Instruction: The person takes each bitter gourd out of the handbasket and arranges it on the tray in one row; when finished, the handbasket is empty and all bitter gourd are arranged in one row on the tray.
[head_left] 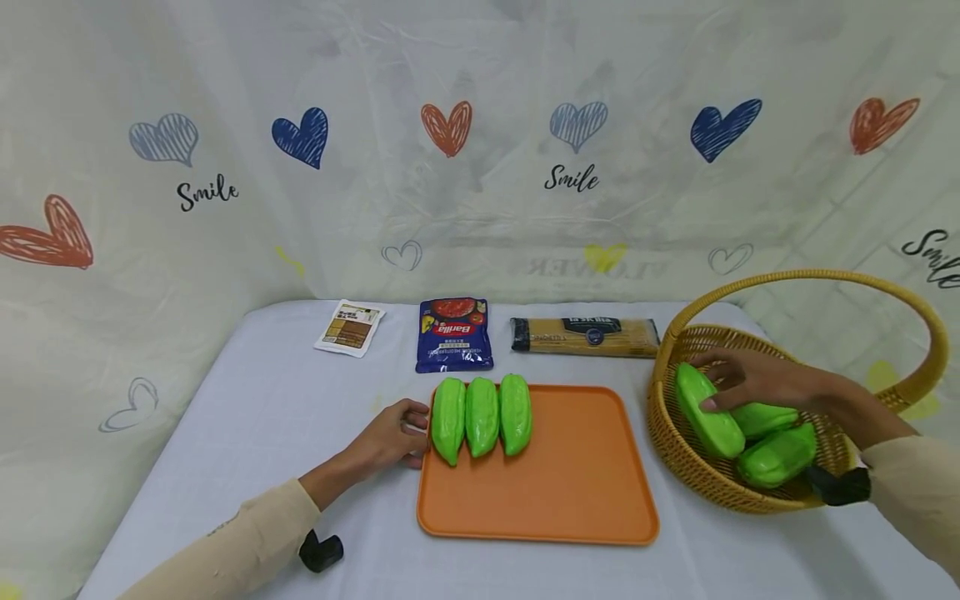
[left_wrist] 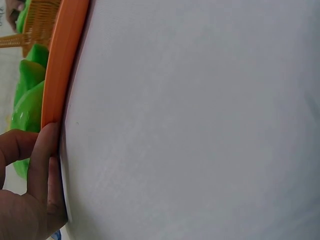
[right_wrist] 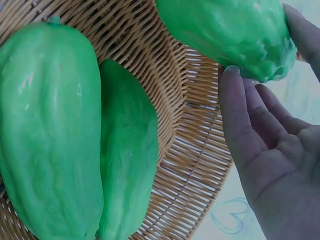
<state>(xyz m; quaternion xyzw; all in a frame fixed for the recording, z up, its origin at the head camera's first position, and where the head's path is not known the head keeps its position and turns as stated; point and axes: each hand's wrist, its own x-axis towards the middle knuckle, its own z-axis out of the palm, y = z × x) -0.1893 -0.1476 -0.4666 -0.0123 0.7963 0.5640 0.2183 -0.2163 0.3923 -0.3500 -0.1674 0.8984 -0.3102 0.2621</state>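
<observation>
My right hand (head_left: pixel 757 379) reaches into the wicker basket (head_left: pixel 675 458) and grips a bumpy green gourd (head_left: pixel 705 417) between thumb and fingers. In the right wrist view this gourd (right_wrist: pixel 235 35) is at the top, tilted toward the basket's side. Two more green gourds (right_wrist: pixel 50 130) lie beneath in the basket. At the left edge of an orange tray (head_left: pixel 540 500), my left hand (head_left: pixel 390 433) holds the rim with its fingertips. Three green gourds (head_left: pixel 482 417) lie side by side in the tray's upper left part, close to that hand.
Behind the tray lie a white-and-brown packet (head_left: pixel 350 327), a blue Barilla pouch (head_left: pixel 453 335) and a pack of spaghetti (head_left: pixel 585 337). The basket's tall arched handle (head_left: pixel 810 277) rises over the right forearm. A white cloth covers the table (head_left: pixel 375 550).
</observation>
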